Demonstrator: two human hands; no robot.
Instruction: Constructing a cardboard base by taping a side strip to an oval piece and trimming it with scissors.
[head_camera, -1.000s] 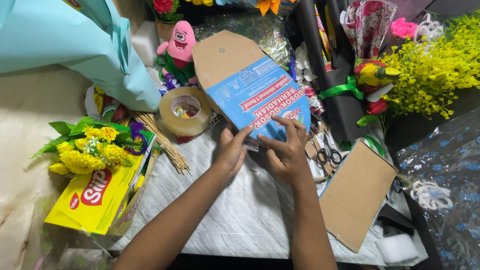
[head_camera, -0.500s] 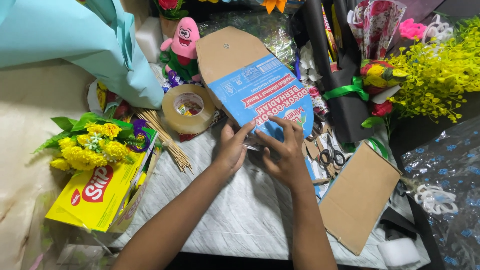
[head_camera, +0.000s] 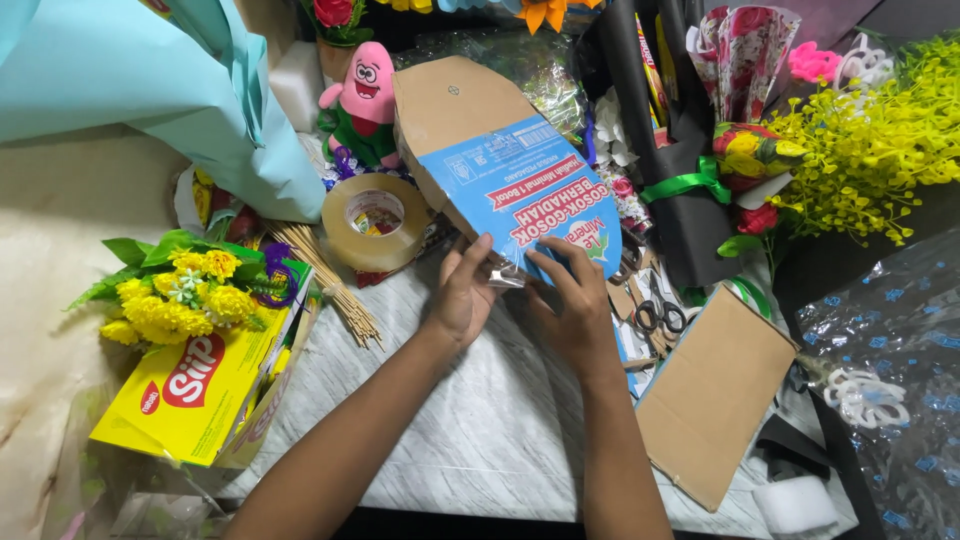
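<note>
A flattened cardboard box (head_camera: 480, 130), brown with a blue and red printed panel, lies tilted on the marbled table (head_camera: 480, 440). My left hand (head_camera: 462, 292) and my right hand (head_camera: 575, 305) meet at its near edge, fingers pinching a small clear piece of tape or plastic (head_camera: 505, 275) against the blue panel. Both forearms reach in from the bottom of the view. A roll of brown packing tape (head_camera: 375, 222) lies just left of my left hand.
Bamboo skewers (head_camera: 325, 280), a yellow flower bunch (head_camera: 185, 295) and a yellow snack box (head_camera: 195, 385) sit at the left. Scissors (head_camera: 655, 305) and a brown cardboard sheet (head_camera: 715, 390) lie at the right. A pink plush toy (head_camera: 365, 95), teal wrapping paper (head_camera: 120, 80) and bouquets crowd the back.
Both hands have stayed at the box's near edge, with the fingers shifting slightly on the clear piece. The view has moved a little.
</note>
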